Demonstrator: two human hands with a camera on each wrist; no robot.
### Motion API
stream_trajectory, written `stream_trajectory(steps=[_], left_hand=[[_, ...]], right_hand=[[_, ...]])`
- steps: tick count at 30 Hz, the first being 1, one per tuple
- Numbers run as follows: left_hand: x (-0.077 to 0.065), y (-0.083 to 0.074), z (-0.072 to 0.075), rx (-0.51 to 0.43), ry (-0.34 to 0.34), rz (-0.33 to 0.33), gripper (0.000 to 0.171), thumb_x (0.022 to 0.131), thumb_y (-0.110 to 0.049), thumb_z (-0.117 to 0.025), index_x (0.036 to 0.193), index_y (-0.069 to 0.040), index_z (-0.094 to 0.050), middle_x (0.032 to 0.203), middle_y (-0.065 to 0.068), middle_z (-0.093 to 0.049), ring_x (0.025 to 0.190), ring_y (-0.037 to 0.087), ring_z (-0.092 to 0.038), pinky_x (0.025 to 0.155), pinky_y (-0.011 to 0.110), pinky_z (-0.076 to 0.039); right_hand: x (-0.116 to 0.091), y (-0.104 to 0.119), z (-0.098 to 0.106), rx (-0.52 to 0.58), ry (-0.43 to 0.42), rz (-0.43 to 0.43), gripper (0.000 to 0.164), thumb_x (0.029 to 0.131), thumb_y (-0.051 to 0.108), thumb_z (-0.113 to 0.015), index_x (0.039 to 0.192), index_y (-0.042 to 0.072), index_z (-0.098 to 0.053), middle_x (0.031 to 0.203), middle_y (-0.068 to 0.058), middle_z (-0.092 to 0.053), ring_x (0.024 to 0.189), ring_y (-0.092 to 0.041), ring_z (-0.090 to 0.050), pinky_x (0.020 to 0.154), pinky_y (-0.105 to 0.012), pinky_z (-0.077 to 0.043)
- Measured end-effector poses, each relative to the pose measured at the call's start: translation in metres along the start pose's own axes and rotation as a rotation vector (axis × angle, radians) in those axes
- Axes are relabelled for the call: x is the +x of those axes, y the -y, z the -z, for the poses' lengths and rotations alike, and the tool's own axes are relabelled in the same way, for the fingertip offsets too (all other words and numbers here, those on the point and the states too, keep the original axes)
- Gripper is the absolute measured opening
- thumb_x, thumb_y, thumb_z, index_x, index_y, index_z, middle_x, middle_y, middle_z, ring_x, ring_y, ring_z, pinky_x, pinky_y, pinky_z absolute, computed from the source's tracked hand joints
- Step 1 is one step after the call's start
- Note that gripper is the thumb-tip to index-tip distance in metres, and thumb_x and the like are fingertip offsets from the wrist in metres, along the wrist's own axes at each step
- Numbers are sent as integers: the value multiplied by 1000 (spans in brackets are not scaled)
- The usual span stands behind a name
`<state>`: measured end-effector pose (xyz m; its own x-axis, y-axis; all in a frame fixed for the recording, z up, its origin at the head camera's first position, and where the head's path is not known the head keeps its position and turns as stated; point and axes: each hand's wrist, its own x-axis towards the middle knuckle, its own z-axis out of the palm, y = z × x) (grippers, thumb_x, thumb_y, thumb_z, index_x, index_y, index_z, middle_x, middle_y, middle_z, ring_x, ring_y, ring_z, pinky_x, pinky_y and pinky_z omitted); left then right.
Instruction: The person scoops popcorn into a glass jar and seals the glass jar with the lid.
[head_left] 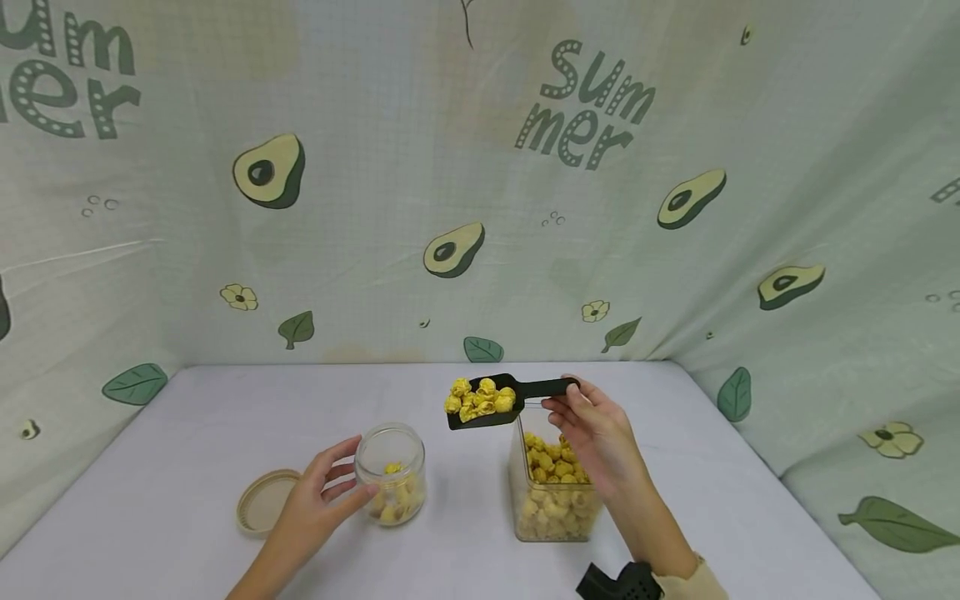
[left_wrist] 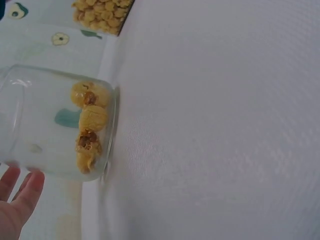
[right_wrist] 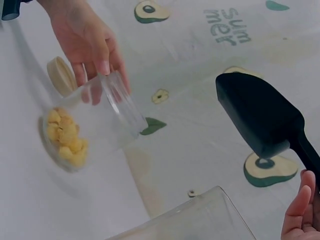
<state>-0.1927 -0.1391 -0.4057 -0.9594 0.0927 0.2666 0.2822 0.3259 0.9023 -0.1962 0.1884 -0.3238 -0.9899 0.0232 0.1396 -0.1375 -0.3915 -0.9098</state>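
Note:
My right hand [head_left: 600, 437] grips the handle of a black scoop [head_left: 519, 390], raised over the far left edge of a clear square container. Yellow popcorn balls [head_left: 480, 400] fill the scoop's bowl; the right wrist view shows its dark underside. My left hand [head_left: 318, 504] holds a clear round jar [head_left: 401, 475] on the table, fingers at its far side and thumb at the near side. In the left wrist view, a few popcorn balls [left_wrist: 92, 119] lie on the jar's bottom. The jar's mouth is uncovered.
Right of the jar stands the square container [head_left: 519, 492], partly filled with popcorn and open at the top. A round beige-rimmed lid [head_left: 266, 502] lies on the white table [head_left: 465, 550] behind my left wrist. A printed cloth [head_left: 375, 167] hangs behind the table.

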Motion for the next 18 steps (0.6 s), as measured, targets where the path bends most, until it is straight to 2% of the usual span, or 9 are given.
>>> stream_trajectory(steps=[4,10,18], left_hand=[[1,1,-2,-2,-3,33,59,80,-17,-73,131,-5,-46,133,13,-47,107,16,-54,87,13,-49],[2,2,-3,14,-8,22,57,80,-16,-73,129,-3,-47,131,13,-48,108,21,-55,87,15,-50],[4,1,-3,-4,-7,42,58,80,-16,-73,130,-3,-47,132,13,-48,111,24,-54,91,28,-52]], right_hand=[[1,-3,-4,3,-4,-7,10,97,15,-49,102,9,-55,88,1,-65,84,-9,-64,74,-17,-52],[5,-7,-9,12,-3,-23,10,97,13,-49,103,8,-53,87,1,-66,83,-10,-63,73,-18,-52],[10,-15,-19,4,-3,-53,12,97,11,-49,107,5,-49,84,2,-67,80,-10,-64,72,-18,-51]])
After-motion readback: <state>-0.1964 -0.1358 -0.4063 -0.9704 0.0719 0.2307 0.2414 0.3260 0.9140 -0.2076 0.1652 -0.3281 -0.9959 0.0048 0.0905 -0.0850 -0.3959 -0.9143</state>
